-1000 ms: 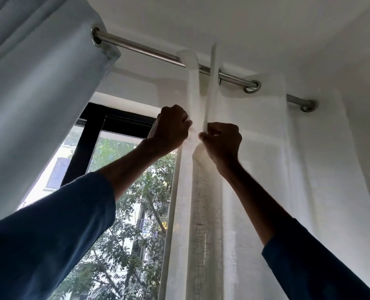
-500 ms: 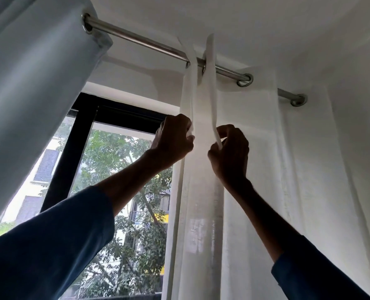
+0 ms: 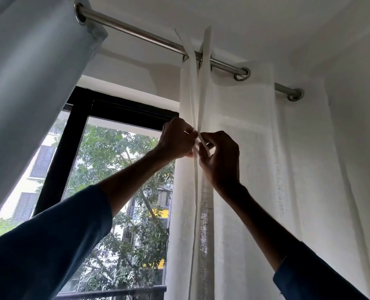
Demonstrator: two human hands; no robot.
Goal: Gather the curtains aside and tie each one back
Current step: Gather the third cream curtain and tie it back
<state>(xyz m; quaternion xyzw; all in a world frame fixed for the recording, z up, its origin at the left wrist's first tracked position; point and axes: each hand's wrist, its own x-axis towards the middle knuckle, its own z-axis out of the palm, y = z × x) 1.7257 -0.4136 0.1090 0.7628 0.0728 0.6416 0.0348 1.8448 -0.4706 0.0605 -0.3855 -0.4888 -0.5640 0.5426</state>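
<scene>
Up and left of your grip hangs the grey-blue curtain (image 3: 28, 83), threaded on the rod's end. The white sheer curtain (image 3: 255, 169) falls just behind and below your hands, gathered to the right of the window. Straight above the grip, the rod (image 3: 136, 31) carries the white tie strip (image 3: 206, 59), its two bands running down into your fingers. Your left hand (image 3: 177, 139) and right hand (image 3: 220, 161) sit close together, each pinching a band with curled fingers.

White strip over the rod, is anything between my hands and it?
Nothing visible stands between. The left hand and the right hand both pinch the hanging ends of the white strip, in front of the white curtain and below the rod.
</scene>
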